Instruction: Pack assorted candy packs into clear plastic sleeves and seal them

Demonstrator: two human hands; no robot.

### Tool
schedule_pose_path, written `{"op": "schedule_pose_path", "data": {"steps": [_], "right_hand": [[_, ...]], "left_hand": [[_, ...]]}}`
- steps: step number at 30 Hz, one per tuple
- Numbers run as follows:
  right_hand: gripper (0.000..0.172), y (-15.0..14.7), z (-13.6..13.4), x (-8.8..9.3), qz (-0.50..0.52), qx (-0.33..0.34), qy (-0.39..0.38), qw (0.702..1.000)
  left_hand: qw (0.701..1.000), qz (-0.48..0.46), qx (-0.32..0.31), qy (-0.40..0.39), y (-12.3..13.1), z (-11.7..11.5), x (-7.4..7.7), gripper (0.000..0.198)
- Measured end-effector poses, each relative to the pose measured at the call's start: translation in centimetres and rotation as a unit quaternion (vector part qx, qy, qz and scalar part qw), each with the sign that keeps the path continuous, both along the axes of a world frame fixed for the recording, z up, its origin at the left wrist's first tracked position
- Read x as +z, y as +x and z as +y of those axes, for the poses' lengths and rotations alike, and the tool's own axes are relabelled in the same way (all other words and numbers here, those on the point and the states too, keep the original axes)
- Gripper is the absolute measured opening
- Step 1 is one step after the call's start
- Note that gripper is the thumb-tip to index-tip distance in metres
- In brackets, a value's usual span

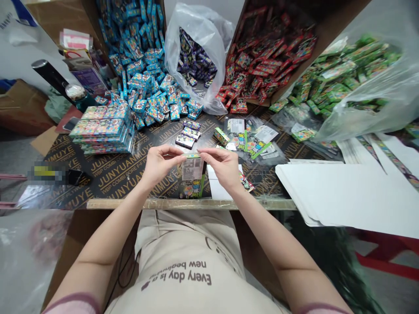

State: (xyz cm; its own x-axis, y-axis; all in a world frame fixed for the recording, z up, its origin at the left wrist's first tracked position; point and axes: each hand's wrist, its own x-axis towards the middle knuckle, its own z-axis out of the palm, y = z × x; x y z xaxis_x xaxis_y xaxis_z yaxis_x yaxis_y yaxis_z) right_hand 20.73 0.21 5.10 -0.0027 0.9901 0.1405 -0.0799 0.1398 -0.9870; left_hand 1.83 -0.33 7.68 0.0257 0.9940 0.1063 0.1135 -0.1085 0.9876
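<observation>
Near the table's front edge, my left hand and my right hand pinch the two upper corners of a printed plastic bag. The bag hangs upright between them, with a barcode panel and green and yellow lettering. A narrow colourful strip shows along its top edge; I cannot tell whether it is a small box or part of the bag. Just beyond my fingers lie several small dark purple boxes and one green box. White card rests under my right hand.
Blue boxes, purple boxes in a clear bag, red boxes and green boxes are heaped behind. Wrapped packs are stacked left. Printed bags and white sheets lie right.
</observation>
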Motion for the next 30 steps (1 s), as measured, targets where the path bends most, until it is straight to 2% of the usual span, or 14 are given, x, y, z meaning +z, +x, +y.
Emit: {"op": "schedule_pose_path", "data": {"steps": [3, 6, 9, 13, 18, 20, 22, 24, 25, 28, 30], "right_hand": [[0.024, 0.1, 0.4, 0.3, 0.014, 0.024, -0.027, 0.999], [0.025, 0.1, 0.9, 0.4, 0.007, 0.039, -0.022, 0.999], [0.025, 0.3, 1.3, 0.4, -0.024, 0.046, 0.001, 0.999], [0.027, 0.6, 0.6, 0.4, -0.079, 0.054, 0.044, 0.994], [0.034, 2.5, -0.5, -0.1, -0.157, 0.096, 0.134, 0.974], [0.033, 4.5, 0.0, -1.1, -0.182, 0.089, 0.137, 0.970], [0.033, 7.3, 1.0, -2.9, -0.230, 0.016, 0.118, 0.966], [0.027, 10.3, 2.0, -5.1, -0.318, -0.070, 0.078, 0.942], [0.022, 11.6, 2.4, -6.2, -0.371, -0.087, 0.055, 0.923], [0.015, 13.9, 2.7, -9.1, -0.490, -0.066, -0.013, 0.869], [0.013, 14.2, 2.4, -10.2, -0.524, -0.054, -0.033, 0.850]], "left_hand": [[0.997, -0.029, -0.029, -0.064, -0.2, 1.0, 0.2, 0.028], [0.998, 0.010, -0.026, -0.048, 0.1, 1.3, 0.6, 0.020], [0.992, 0.116, -0.015, 0.049, 0.4, 0.8, 0.9, 0.007], [0.947, 0.241, -0.031, 0.212, 0.4, -0.1, 0.9, 0.008], [0.903, 0.303, -0.095, 0.289, 0.1, 0.0, 0.5, 0.010], [0.887, 0.330, -0.117, 0.301, 0.2, 0.0, 0.4, 0.019], [0.882, 0.332, -0.130, 0.308, 0.4, -0.1, 0.5, 0.021], [0.889, 0.315, -0.134, 0.305, 0.7, -0.4, 0.7, 0.019], [0.894, 0.304, -0.136, 0.301, 0.8, -0.5, 0.7, 0.018], [0.905, 0.289, -0.126, 0.284, 0.9, -0.2, 0.0, 0.019], [0.911, 0.300, -0.091, 0.267, 0.6, 0.9, -1.4, 0.019]]}}
